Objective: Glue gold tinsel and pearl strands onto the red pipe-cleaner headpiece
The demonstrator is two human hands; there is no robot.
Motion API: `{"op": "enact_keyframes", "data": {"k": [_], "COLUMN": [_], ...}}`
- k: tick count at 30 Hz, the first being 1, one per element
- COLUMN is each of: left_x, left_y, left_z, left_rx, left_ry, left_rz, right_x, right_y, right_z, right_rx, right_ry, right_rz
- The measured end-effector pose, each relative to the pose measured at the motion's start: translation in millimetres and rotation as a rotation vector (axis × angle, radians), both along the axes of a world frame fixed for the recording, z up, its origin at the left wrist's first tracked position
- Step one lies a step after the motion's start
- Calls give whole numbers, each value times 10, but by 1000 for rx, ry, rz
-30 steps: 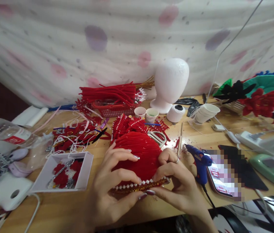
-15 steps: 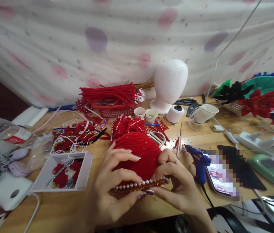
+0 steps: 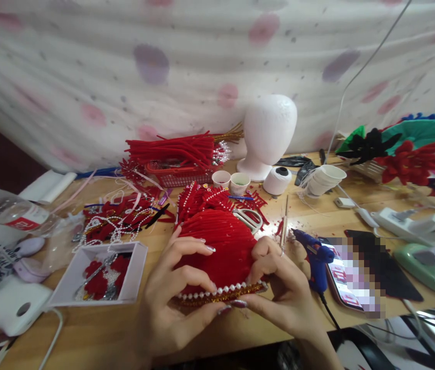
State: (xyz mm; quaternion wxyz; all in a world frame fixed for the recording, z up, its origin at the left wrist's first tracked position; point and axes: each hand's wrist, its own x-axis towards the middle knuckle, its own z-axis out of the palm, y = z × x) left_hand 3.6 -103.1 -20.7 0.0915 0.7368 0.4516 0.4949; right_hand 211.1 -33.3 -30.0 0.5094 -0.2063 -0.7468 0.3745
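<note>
A rounded red fuzzy piece (image 3: 229, 246) is held between both hands, near the table's front edge. Along its lower rim run a string of white pearls (image 3: 223, 290) and a gold glittery band. My left hand (image 3: 179, 293) grips the left part of the rim, thumb below and fingers over the red surface. On the right, my right hand (image 3: 275, 282) pinches the rim with its thumb below and bent fingers above; it wears a ring. The two thumb tips lie close together under the gold band.
Behind stand a white foam head (image 3: 269, 128), a thread spool (image 3: 277, 181) and a red basket (image 3: 182, 174). A blue glue gun (image 3: 318, 257) and a phone (image 3: 344, 277) lie right, a white box (image 3: 138, 272) left. Scissors (image 3: 254, 218) lie just behind the red piece.
My left hand's fingers have shifted slightly left along the pearl rim, showing more pearls. The right hand holds nearly the same place.
</note>
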Motion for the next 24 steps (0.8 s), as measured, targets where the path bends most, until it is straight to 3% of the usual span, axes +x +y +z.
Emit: {"op": "enact_keyframes", "data": {"k": [8, 24], "left_x": [7, 19], "left_y": [4, 37], "left_z": [-15, -58], "left_rx": [98, 110], "left_ry": [-17, -10], "left_rz": [72, 100], "right_x": [-12, 1], "right_y": [-3, 17], "right_z": [0, -72], "right_rx": [2, 0], "right_ry": [-9, -24], "right_rz": [-1, 8]}}
